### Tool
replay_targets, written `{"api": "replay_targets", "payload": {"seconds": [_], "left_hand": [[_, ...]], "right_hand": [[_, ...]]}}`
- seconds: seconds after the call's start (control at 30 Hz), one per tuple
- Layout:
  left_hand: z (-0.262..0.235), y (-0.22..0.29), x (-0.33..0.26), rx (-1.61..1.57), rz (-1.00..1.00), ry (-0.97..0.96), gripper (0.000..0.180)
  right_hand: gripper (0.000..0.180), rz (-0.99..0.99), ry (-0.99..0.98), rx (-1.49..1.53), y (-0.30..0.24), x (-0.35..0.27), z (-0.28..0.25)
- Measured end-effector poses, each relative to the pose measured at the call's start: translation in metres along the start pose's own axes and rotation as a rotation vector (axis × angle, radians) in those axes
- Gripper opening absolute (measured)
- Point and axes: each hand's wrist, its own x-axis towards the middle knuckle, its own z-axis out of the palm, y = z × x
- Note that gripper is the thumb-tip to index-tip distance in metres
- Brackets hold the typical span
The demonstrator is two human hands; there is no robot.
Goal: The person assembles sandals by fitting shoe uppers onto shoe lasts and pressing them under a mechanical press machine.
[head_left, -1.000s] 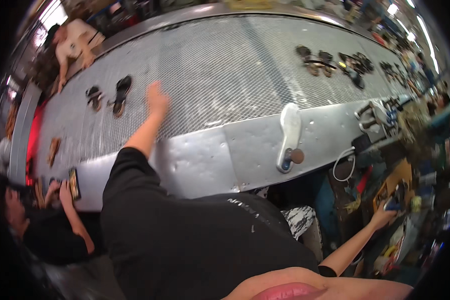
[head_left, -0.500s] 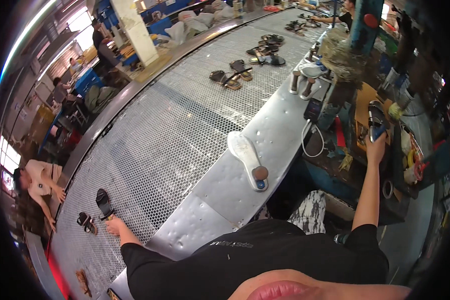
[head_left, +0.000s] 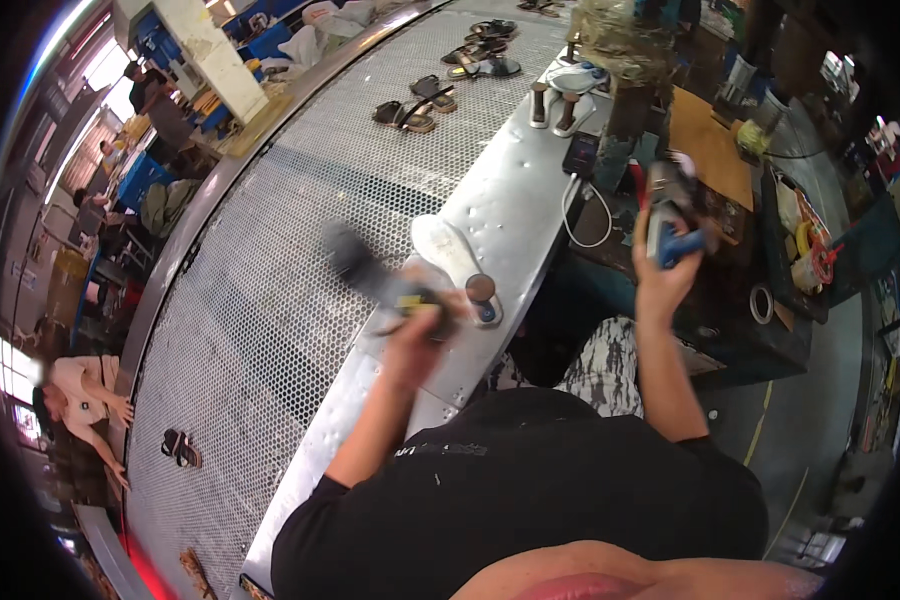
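My left hand [head_left: 413,345] grips a black sandal [head_left: 354,260], smeared by motion, above the edge of the mesh conveyor [head_left: 300,320]. Beside that hand, a white foot-shaped form [head_left: 442,243] with a brown round knob lies on the metal ledge [head_left: 515,190]. On the right, my right hand [head_left: 662,285] is closed round a dark object with a blue handle-like part [head_left: 680,247], held over the cluttered bench [head_left: 715,325]. Blur hides its exact kind.
More black sandals [head_left: 405,116] lie farther up the conveyor, and another pair [head_left: 180,447] at lower left. A phone [head_left: 582,153] with a white cable rests on the ledge near more white forms [head_left: 570,110]. Another person [head_left: 85,405] stands across the conveyor at left.
My left hand has lifted the black sandal off the mesh and brought it right, close to the white form. My right hand has come left with its object. The view has shifted.
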Motion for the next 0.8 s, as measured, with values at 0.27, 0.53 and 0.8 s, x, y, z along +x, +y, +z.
{"api": "replay_targets", "payload": {"seconds": [0.27,0.53,0.8], "left_hand": [[0.04,0.006,0.098,-0.216,-0.253,0.224,0.029],[0.036,-0.078,0.074,0.219,-0.046,0.068,0.04],[0.084,-0.048,0.034,0.786,0.118,-0.255,0.051]], "right_hand": [[0.046,0.007,-0.758,0.448,-0.071,-0.089,-0.041],[0.049,-0.033,-0.897,0.364,-0.073,-0.091,-0.072],[0.056,-0.086,-0.236,0.031,-0.016,-0.048,-0.084]]}}
